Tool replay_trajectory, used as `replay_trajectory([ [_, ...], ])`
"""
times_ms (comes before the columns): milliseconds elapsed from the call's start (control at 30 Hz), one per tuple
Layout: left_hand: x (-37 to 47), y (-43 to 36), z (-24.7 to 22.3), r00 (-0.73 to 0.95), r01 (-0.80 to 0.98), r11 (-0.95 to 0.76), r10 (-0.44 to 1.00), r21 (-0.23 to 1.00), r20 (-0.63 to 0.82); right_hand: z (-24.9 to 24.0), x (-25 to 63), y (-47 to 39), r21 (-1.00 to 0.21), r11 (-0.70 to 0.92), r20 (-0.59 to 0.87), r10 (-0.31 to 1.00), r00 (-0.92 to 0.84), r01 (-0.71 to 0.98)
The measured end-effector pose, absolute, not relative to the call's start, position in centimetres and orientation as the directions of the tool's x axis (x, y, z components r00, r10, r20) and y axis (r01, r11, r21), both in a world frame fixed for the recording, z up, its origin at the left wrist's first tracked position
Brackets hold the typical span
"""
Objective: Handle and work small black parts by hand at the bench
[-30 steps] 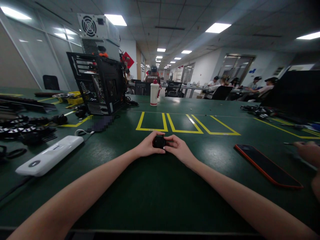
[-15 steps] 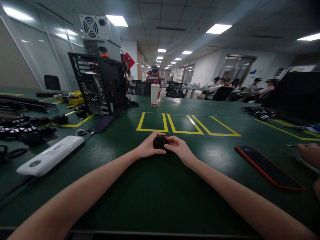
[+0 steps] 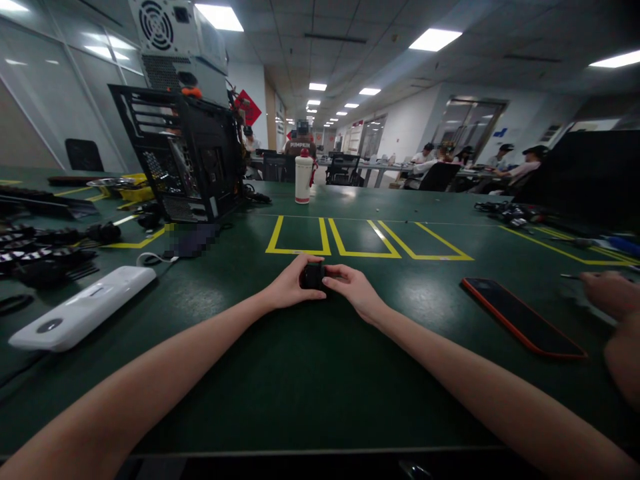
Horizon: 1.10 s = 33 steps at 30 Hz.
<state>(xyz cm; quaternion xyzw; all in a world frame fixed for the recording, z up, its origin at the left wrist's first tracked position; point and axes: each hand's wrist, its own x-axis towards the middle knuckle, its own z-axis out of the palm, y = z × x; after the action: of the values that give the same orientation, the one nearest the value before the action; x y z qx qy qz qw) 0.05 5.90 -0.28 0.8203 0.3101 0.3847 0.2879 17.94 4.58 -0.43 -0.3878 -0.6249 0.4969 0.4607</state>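
Note:
A small black object (image 3: 313, 275) is held low over the green table (image 3: 280, 373), in front of the yellow tape outlines. My left hand (image 3: 295, 283) wraps round its left side, thumb below and fingers above. With thumb and fingertips together, my right hand (image 3: 350, 283) grips its right edge. What exactly the object is cannot be made out.
A white power bank-like device (image 3: 85, 310) lies left, near cables and a black computer case (image 3: 200, 160). Behind stands a white bottle (image 3: 303, 179). An orange-edged phone (image 3: 523, 317) lies right, beside another person's hand (image 3: 613, 293) holding a thin tool.
The view has shifted slightly, so most things appear a little further left and higher. Both my hands keep their hold on the black object. The other person's hand and arm reach further into view.

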Motion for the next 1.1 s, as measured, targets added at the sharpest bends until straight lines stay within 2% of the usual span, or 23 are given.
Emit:
replay_trajectory([
  [200,0.1,6.1,-0.5,0.511,0.278,-0.652,0.722,0.706,0.465,-0.5,18.0,4.2,-0.964,0.263,0.255,0.909,-0.331,-0.020],
  [467,0.0,6.0,-0.4,0.513,0.299,-0.661,0.719,0.688,0.469,-0.3,17.7,3.9,-0.961,0.276,0.266,0.925,-0.271,-0.004],
  [667,-0.1,5.5,0.2,0.535,0.319,-0.665,0.714,0.675,0.451,-0.5,17.8,4.3,-0.978,0.209,0.199,0.940,-0.279,0.007],
  [1100,-0.2,4.7,0.8,0.573,0.453,-0.784,0.621,0.424,0.536,-0.2,17.9,4.1,-0.970,0.244,0.237,0.916,-0.324,-0.020],
])
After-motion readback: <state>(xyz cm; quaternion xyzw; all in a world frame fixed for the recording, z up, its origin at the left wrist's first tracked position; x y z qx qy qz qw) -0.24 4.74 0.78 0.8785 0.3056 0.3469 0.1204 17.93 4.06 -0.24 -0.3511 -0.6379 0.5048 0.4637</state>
